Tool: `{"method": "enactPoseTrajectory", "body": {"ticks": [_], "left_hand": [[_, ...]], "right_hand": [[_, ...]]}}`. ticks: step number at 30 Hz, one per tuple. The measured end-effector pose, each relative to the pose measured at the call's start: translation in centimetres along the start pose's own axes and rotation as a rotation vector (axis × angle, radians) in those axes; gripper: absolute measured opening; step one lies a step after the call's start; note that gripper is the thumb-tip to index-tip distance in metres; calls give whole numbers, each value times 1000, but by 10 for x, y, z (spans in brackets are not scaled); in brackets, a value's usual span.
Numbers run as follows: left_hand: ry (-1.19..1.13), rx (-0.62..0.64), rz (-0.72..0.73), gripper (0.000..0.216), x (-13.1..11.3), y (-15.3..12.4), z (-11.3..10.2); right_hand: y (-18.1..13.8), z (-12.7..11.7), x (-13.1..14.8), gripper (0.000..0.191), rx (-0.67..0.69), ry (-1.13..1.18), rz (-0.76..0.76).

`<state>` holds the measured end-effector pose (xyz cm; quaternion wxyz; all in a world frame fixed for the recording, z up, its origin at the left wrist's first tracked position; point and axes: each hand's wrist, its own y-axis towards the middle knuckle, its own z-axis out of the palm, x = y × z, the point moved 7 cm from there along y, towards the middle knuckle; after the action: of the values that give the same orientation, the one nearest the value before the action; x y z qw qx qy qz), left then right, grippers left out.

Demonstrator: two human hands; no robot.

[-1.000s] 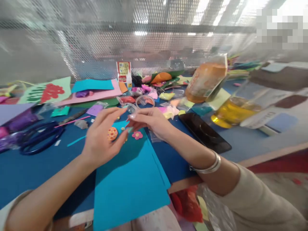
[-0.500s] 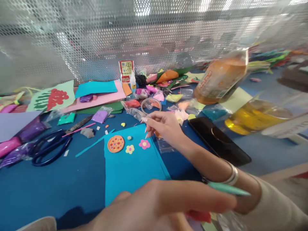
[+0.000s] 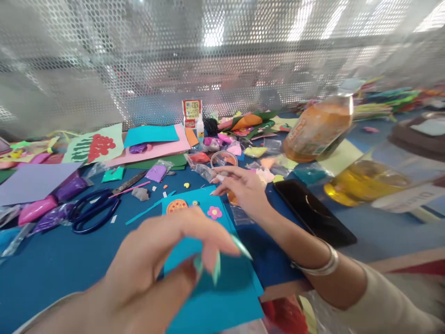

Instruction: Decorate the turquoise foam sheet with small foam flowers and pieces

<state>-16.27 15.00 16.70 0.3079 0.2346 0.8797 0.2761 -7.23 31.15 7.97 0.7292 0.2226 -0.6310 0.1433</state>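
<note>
My left hand (image 3: 156, 260), close to the camera with green pointed nails, hovers over the blue sheet (image 3: 236, 297). Its fingers are loosely bent and apart, and nothing shows in them. It partly covers an orange clay disc with red dots (image 3: 176, 205). A pink clay flower (image 3: 214, 212) and a tiny round pale piece (image 3: 195, 203) lie on the sheet. My right hand (image 3: 243, 188), reaching in from the right with bracelets, has its fingers spread. Its fingertips are by a clear plastic bag (image 3: 203, 170) and a round clear lid (image 3: 224, 159); I cannot tell whether they touch.
Blue-handled scissors (image 3: 93, 208) and bagged purple clay (image 3: 158, 171) lie left. A small glue bottle (image 3: 200, 130) stands behind. To the right are a black phone (image 3: 313, 211), an orange drink bottle (image 3: 320, 125) and a cup of yellow liquid (image 3: 361, 178). A perforated metal panel (image 3: 139, 60) borders the back.
My left hand has come up and left into view, now covering the disc and the yellow flower. My right hand stays near the lid, its fingers more stretched. The view has shifted slightly.
</note>
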Motion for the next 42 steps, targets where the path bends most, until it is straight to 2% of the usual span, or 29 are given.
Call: {"method": "enactPoseTrajectory", "body": {"ticks": [1,3,5,7,10,17,22,28,30,32,35,37,39,42], "left_hand": [[-133,30,-136,22,17,6,4],[-271,-124,-205,20,40,12,2],[-176,-168,-212,22,57,11,8],[17,-127,-220,32,68,7,20],[163,-68,-154,34,68,-1,32],[106,-36,-20,21,64,-6,39],[185,-77,35,19,67,-6,43],[239,-148,38,22,67,-10,40],[245,-175,17,22,68,-10,38],[195,-147,-79,25,76,-10,38],[-90,-2,-293,36,93,-13,47],[-266,61,-366,40,96,-15,50],[-248,68,-364,37,94,-15,48],[-59,111,-303,29,85,-11,47]], "right_hand": [[0,4,-3,23,35,11,25],[-2,14,-9,24,122,20,87],[-5,25,-14,28,215,-8,138],[-10,33,-16,34,284,-67,167],[-15,37,-17,41,327,-141,172],[-24,45,-24,38,530,-61,263],[-22,46,-26,38,533,3,260],[-19,41,-24,37,447,-128,222],[-19,42,-23,38,451,-118,214],[-18,42,-22,38,460,-137,188],[-17,42,-20,37,483,-217,106],[-17,43,-18,34,517,-238,64],[-19,46,-17,31,572,-214,65],[-23,48,-16,28,648,-162,108]]}}
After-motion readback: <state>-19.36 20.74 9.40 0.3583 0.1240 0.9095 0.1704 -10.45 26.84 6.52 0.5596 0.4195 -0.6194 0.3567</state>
